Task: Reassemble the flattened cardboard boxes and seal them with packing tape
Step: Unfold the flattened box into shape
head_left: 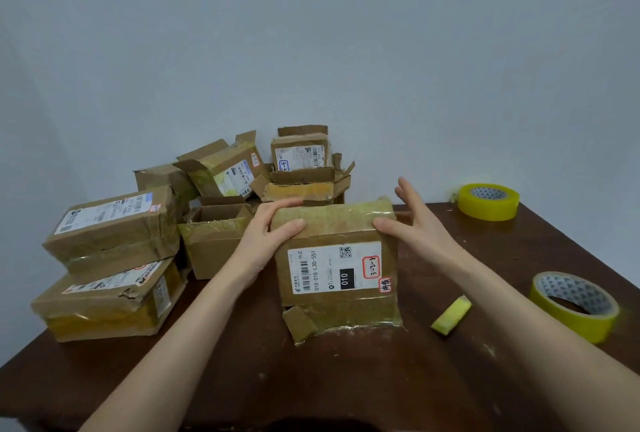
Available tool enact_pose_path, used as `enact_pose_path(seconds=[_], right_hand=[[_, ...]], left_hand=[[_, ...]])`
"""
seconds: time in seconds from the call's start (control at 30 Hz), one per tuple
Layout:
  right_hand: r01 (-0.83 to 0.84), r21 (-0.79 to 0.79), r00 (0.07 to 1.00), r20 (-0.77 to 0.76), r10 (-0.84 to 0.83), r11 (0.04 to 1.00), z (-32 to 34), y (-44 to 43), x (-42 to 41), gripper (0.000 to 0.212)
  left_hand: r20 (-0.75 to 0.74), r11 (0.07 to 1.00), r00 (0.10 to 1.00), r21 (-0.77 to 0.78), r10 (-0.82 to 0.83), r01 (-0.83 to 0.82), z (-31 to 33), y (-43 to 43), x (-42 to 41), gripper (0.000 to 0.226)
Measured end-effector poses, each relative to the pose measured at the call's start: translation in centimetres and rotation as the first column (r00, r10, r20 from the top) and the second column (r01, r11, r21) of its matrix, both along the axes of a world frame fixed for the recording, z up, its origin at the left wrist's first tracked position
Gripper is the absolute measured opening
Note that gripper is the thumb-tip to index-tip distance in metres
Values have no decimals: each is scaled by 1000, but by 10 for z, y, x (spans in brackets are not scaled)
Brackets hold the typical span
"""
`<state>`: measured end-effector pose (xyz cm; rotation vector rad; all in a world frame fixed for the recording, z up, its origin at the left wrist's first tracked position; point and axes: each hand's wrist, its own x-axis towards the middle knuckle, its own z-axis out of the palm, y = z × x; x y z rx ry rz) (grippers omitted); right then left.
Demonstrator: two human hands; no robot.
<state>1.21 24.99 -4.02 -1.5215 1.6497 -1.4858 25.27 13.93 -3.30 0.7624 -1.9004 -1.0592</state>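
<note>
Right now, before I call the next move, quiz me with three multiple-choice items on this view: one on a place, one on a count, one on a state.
1. Where do the tape rolls lie from the box?
A. left of it
B. right of it
C. on top of it

2. How many rolls show?
A. one
B. two
C. four

3. What is the left hand doing?
A. gripping the box's top edge
B. holding a roll
C. hanging clear of the box

Key:
1 B: both rolls sit on the table, to the box's right.
2 B: one lies farther back and one nearer.
3 A: its fingers curl over the edge, with the thumb on the front face.
</note>
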Motion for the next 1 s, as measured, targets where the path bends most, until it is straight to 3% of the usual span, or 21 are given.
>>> enact_pose_path(seconds=[0.13,0.3,0.43,0.5,0.57,0.63,0.7,0.8,1.0], right_hand=[[-60,76,972,-221,75,995,8,-7,-1,46],[-67,122,957,-272,99,990,6,-4,0,63],[-49,94,949,-306,76,994,7,-1,-2,48],[-22,96,938,-343,54,995,7,-1,-4,46],[18,112,912,-410,30,994,7,-5,-3,50],[37,125,899,-438,22,991,8,-9,-2,52],[41,128,892,-452,21,991,10,-11,-2,53],[55,139,882,-470,17,989,10,-11,-2,52],[59,157,901,-433,15,986,10,-3,6,57]], left_hand=[[66,999,998,41,14,-17,1,0,-1,48],[71,989,998,151,1,-11,-2,-6,-6,34],[65,992,997,124,-32,24,4,-7,-17,27],[175,998,983,34,-51,46,9,-7,-22,30],[416,987,909,-157,32,37,17,-9,-25,34],[604,899,768,-429,212,89,24,-7,-29,39],[646,788,687,-591,334,173,25,9,-39,45],[662,720,626,-658,412,222,17,33,-57,54],[694,743,557,-642,456,192,18,38,-62,50]])
